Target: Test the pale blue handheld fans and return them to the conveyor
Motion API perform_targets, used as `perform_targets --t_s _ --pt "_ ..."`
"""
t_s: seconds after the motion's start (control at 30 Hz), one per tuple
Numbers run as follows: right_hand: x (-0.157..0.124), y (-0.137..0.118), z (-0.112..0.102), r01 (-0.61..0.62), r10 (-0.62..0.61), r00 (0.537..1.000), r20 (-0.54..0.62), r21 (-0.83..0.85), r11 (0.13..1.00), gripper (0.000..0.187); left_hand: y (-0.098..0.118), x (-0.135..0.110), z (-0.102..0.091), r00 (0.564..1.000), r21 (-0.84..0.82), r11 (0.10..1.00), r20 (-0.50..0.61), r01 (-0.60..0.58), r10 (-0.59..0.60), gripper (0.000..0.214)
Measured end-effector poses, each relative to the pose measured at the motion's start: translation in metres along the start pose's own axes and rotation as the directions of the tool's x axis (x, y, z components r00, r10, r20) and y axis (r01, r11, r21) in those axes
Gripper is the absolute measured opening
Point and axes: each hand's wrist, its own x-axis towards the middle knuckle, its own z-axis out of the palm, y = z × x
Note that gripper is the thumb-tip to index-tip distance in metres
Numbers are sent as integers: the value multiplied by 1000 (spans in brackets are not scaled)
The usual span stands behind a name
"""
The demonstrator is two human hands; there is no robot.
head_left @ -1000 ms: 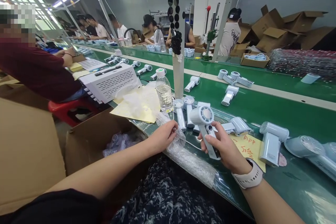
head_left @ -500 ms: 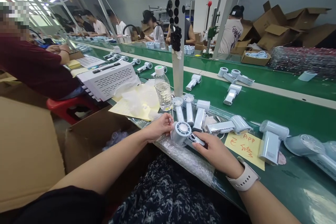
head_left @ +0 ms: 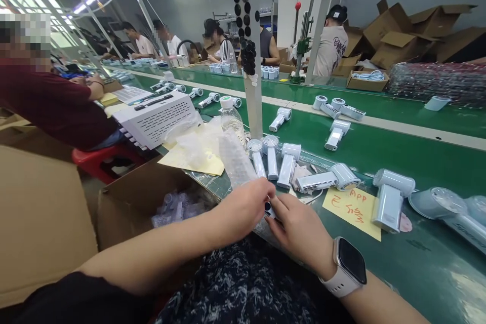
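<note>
My right hand (head_left: 304,228) is closed around a handheld fan (head_left: 269,208); only a small dark and white part of it shows between my hands. My left hand (head_left: 248,207) is closed, its fingertips touching the right ones. From behind my left hand a clear bubble-wrap bag (head_left: 236,159) stretches up and away; the grip on it is hidden. Just beyond my hands, pale blue handheld fans lie on the green table, including an upright-handled one (head_left: 287,164) and one lying sideways (head_left: 328,179).
A water bottle (head_left: 232,119) stands behind the bag. A yellow note (head_left: 353,210) lies on the right. An open carton (head_left: 132,197) with plastic-wrapped items is at lower left. A white slotted box (head_left: 159,119) and a metal post (head_left: 253,106) stand farther off. Co-workers sit along the line.
The fan's round head, visible before, is now hidden behind my left hand, which has moved right against my right hand. The bubble-wrap bag now rises in front of the bottle. My right wrist has turned.
</note>
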Motion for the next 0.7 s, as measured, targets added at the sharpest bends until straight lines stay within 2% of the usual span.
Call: perform_targets --t_s 0.1,0.2,0.27,0.33,0.4,0.47,0.5,0.53,0.57,0.63,0.7 --pt "2 1 -4 -43 53 997 -51 177 983 25 7 -3 1 973 169 959 81 -227 216 25" --pt "6 5 -10 -161 218 971 -96 409 898 26 12 -1 -10 957 278 916 117 -289 267 24" --pt "8 6 -13 -231 318 947 -53 578 782 24 14 0 -18 950 319 896 150 -308 273 23" --pt "9 7 -15 -295 369 926 80 764 574 25 16 0 -26 946 333 889 192 -314 262 25" --pt "10 8 -17 -378 365 892 268 885 273 32 15 -2 -32 951 318 904 214 -286 225 27" --pt "11 8 -19 -438 339 845 413 899 -3 40 13 -6 -35 963 291 930 209 -225 168 26" --pt "11 8 -21 -450 329 828 454 888 -92 43 12 -8 -34 972 276 943 190 -187 137 25" --pt "11 8 -23 -452 319 821 473 880 -143 44 10 -9 -31 981 257 954 159 -153 115 23" --pt "10 9 -25 -452 309 821 480 877 -160 45 9 -11 -28 988 233 964 121 -126 100 21" --pt "8 10 -30 -464 263 835 482 876 -133 43 10 -15 -18 996 151 985 32 -83 79 19" --pt "6 9 -32 -480 218 853 475 877 -33 40 16 -16 -8 998 15 999 -29 -50 50 16"
